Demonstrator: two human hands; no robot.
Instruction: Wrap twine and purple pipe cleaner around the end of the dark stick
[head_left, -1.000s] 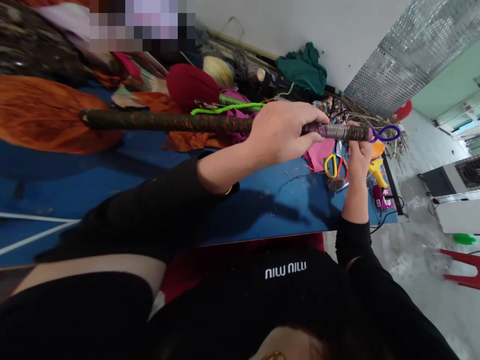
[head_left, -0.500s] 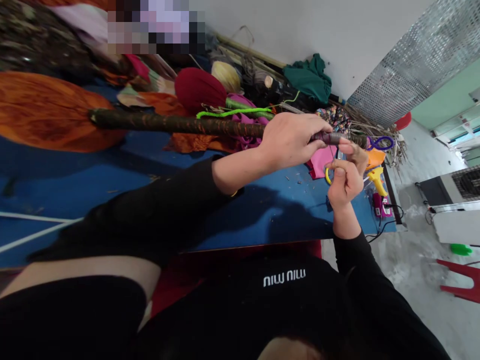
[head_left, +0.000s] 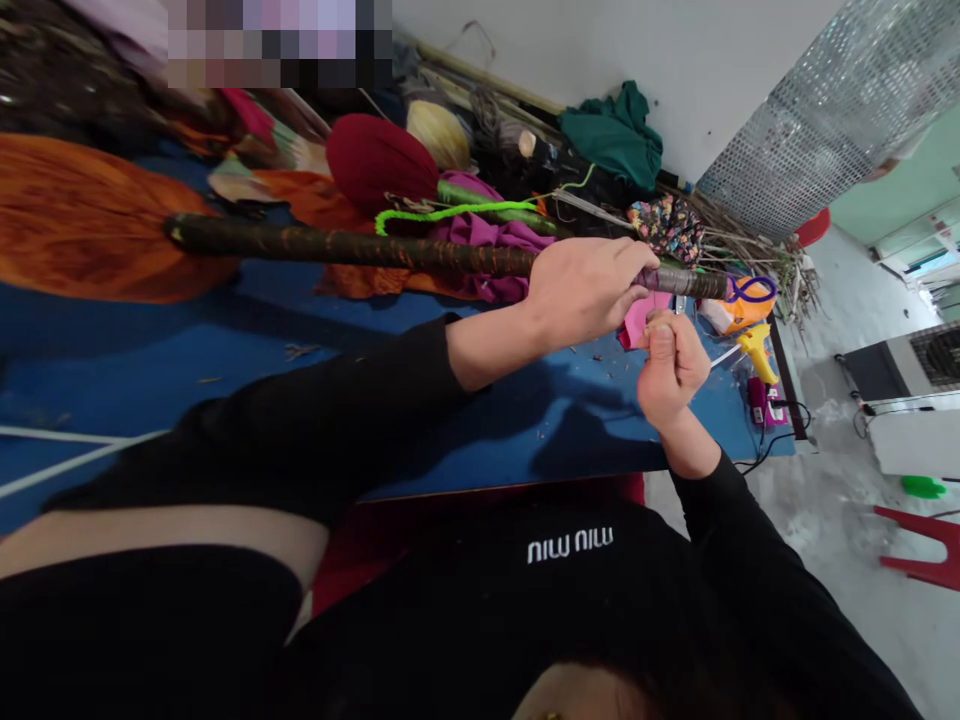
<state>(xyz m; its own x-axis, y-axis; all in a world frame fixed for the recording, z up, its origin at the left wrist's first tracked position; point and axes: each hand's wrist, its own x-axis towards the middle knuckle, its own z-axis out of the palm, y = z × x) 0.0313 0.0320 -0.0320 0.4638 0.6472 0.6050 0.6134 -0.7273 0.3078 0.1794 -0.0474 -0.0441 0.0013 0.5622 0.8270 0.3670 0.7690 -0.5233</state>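
Note:
A long dark stick (head_left: 337,247) lies level across the view above the table. My left hand (head_left: 574,285) is closed around it, right of its middle. An orange cloth bundle (head_left: 90,220) covers the stick's left end, and a purple loop (head_left: 752,290) sits at its right end. Just beyond my left fingers a greyish-purple wrapping (head_left: 661,279) goes round the stick. My right hand (head_left: 671,365) is closed in a pinch just below this wrapping, apart from the stick. Whatever the right fingers hold is too small or hidden to make out.
On the blue table (head_left: 465,430) lie pink material (head_left: 637,318), a yellow glue gun (head_left: 757,352) and a magenta power block (head_left: 765,402). Behind the stick are a dark red bundle (head_left: 382,165), a bright green strip (head_left: 457,211), green cloth (head_left: 619,135) and twigs (head_left: 784,255).
My right hand has drawn down and slightly left, away from the stick, with its fingers more closed. My left hand keeps its grip on the stick. The view has shifted slightly.

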